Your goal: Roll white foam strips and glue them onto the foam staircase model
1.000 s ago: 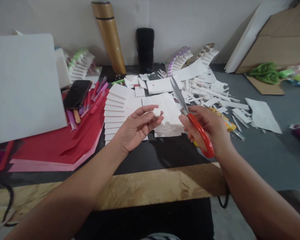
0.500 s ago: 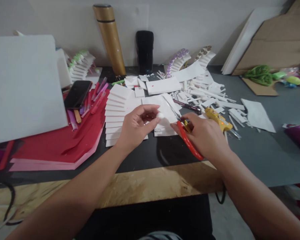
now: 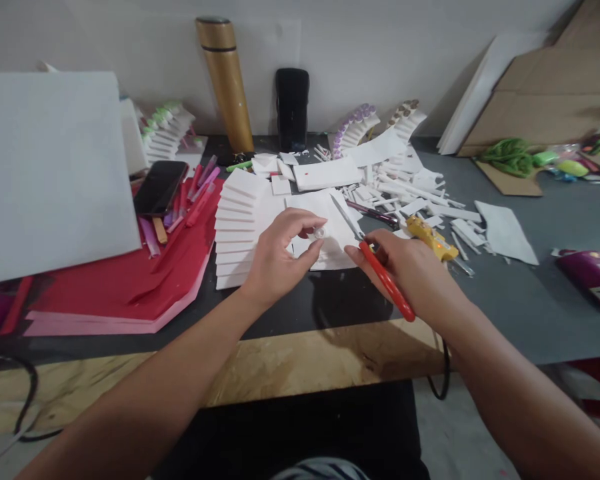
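Note:
Between the thumb and forefinger of my left hand (image 3: 283, 257) is a small round white piece (image 3: 321, 233); it looks like a tiny paper roll, but is too small to be sure. My right hand (image 3: 410, 267) grips red-handled scissors (image 3: 389, 283), their blades pointing up and away to the left. Under my hands lie white sheets (image 3: 337, 250) on the dark table. Beside my left hand a stepped fan of white strips (image 3: 235, 230) is spread. A yellow glue gun (image 3: 433, 239) lies just past my right hand.
White scraps (image 3: 405, 190) cover the table's back right. Red sheets (image 3: 115, 287), markers and a phone (image 3: 161, 188) lie left, near a large white board (image 3: 50, 173). A gold bottle (image 3: 229, 93) and a black upright object (image 3: 292, 110) stand behind. A purple object (image 3: 593, 277) is far right.
The small white piece has turned in my left fingertips, and its round end now shows. The scissors have shifted slightly in my right hand. The view has moved a little.

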Available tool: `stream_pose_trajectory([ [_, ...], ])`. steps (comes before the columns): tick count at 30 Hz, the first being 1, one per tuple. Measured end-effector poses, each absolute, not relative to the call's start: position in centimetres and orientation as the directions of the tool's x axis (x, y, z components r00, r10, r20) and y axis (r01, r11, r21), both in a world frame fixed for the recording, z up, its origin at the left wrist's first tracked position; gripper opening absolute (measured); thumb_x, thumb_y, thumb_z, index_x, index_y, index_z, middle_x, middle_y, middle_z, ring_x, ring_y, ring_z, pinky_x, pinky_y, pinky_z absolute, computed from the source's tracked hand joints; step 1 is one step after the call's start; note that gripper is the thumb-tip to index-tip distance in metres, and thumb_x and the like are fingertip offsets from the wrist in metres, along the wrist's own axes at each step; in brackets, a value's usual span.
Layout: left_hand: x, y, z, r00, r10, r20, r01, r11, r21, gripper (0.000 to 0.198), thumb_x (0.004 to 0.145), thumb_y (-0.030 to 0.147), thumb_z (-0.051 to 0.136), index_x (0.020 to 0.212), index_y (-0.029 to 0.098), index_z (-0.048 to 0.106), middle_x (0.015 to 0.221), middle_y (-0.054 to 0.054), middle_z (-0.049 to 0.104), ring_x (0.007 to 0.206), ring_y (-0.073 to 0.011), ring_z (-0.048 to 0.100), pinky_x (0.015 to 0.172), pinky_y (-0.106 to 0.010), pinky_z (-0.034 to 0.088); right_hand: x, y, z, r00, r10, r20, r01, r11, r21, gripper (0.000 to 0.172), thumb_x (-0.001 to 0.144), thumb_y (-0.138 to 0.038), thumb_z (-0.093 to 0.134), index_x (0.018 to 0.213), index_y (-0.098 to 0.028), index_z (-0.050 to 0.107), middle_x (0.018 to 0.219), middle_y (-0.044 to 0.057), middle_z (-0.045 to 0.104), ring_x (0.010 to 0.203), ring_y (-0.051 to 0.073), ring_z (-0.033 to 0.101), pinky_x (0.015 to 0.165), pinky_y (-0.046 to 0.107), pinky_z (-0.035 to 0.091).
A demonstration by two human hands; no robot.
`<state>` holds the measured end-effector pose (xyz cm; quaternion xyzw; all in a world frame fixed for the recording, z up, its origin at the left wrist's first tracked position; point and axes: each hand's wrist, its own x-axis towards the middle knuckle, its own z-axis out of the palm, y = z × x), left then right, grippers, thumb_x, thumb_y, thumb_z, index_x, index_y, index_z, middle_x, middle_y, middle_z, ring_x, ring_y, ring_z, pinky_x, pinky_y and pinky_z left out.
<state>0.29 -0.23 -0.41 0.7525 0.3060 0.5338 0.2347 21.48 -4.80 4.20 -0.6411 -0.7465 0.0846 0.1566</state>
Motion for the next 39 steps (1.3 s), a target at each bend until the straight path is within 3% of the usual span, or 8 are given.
stream_pose_trajectory([
  [4,0.4,-0.2,-0.4,0.232,0.765,0.601,0.158,-0.639,0.753,0.019,0.089,0.017,0.069,0.107,0.019,0.075,0.105,-0.007,0.069,0.086,-0.0137,0.062,0.084,-0.03,0.053,21.7,-5.3,3.8,-0.103,0.99,0.092,0.818,0.137,-0.559,0.044,0.098,-0.062,0.053,0.085,-0.021,0.061,0.055,-0.001,0.056,0.047,0.013,0.05,0.051,0.027,0.031],
  [7,0.5,0.0,-0.5,0.185,0.893,0.409,-0.015,-0.414,0.91,0.02,0.085,0.022,0.076,0.105,0.02,0.079,0.099,-0.005,0.07,0.086,-0.0127,0.065,0.082,-0.027,0.055,22.0,-5.4,3.9,-0.062,0.994,0.086,0.735,0.104,-0.67,0.044,0.095,-0.064,0.057,0.087,-0.02,0.061,0.055,-0.003,0.054,0.046,0.012,0.048,0.048,0.026,0.031],
  [9,0.7,0.1,-0.5,0.193,0.957,0.216,-0.219,-0.172,0.96,0.02,0.082,0.023,0.08,0.102,0.021,0.08,0.092,-0.003,0.073,0.084,-0.0117,0.068,0.085,-0.026,0.056,22.2,-5.6,4.2,-0.082,0.992,0.099,0.728,0.127,-0.674,0.045,0.094,-0.064,0.059,0.1,-0.019,0.063,0.062,-0.002,0.056,0.05,0.013,0.048,0.049,0.026,0.033],
  [11,0.7,0.2,-0.4,0.261,0.965,0.034,-0.407,0.078,0.91,0.019,0.08,0.021,0.082,0.099,0.02,0.081,0.09,-0.002,0.076,0.083,-0.0115,0.071,0.089,-0.027,0.057,22.4,-5.8,4.4,-0.149,0.979,0.136,0.744,0.202,-0.637,0.05,0.094,-0.063,0.059,0.116,-0.018,0.061,0.073,0.001,0.061,0.057,0.015,0.051,0.054,0.027,0.038],
  [15,0.7,0.1,0.1,0.369,0.917,-0.149,-0.525,0.338,0.781,0.019,0.078,0.013,0.081,0.097,0.016,0.081,0.092,-0.005,0.078,0.082,-0.0121,0.074,0.094,-0.028,0.059,22.4,-6.2,4.1,-0.238,0.941,0.242,0.812,0.329,-0.482,0.062,0.092,-0.067,0.058,0.128,-0.016,0.058,0.102,0.012,0.067,0.083,0.024,0.063,0.072,0.032,0.048],
  [21,0.8,0.2,0.0,0.365,0.914,-0.177,-0.554,0.367,0.747,0.01,0.077,0.007,0.079,0.084,0.014,0.077,0.08,-0.003,0.075,0.077,-0.0126,0.074,0.091,-0.028,0.061,21.9,-6.6,3.0,-0.29,0.913,0.287,0.869,0.377,-0.322,0.078,0.087,-0.076,0.057,0.135,-0.015,0.057,0.104,0.013,0.062,0.082,0.025,0.063,0.077,0.038,0.051],
  [24,0.8,0.2,-0.1,0.384,0.912,-0.149,-0.531,0.349,0.772,0.012,0.077,0.008,0.077,0.086,0.014,0.079,0.081,-0.004,0.075,0.078,-0.0127,0.074,0.09,-0.028,0.062,21.7,-6.6,2.8,-0.292,0.908,0.301,0.892,0.373,-0.257,0.078,0.086,-0.077,0.059,0.134,-0.016,0.059,0.106,0.015,0.061,0.084,0.027,0.063,0.077,0.039,0.051],
  [39,0.6,0.1,-0.3,0.373,0.923,-0.091,-0.511,0.286,0.81,0.013,0.076,0.013,0.081,0.088,0.016,0.079,0.082,-0.003,0.077,0.079,-0.0134,0.075,0.089,-0.028,0.061,21.5,-6.7,2.5,-0.28,0.899,0.336,0.889,0.375,-0.263,0.076,0.086,-0.077,0.058,0.128,-0.014,0.064,0.092,0.011,0.062,0.074,0.023,0.06,0.071,0.035,0.046],
])
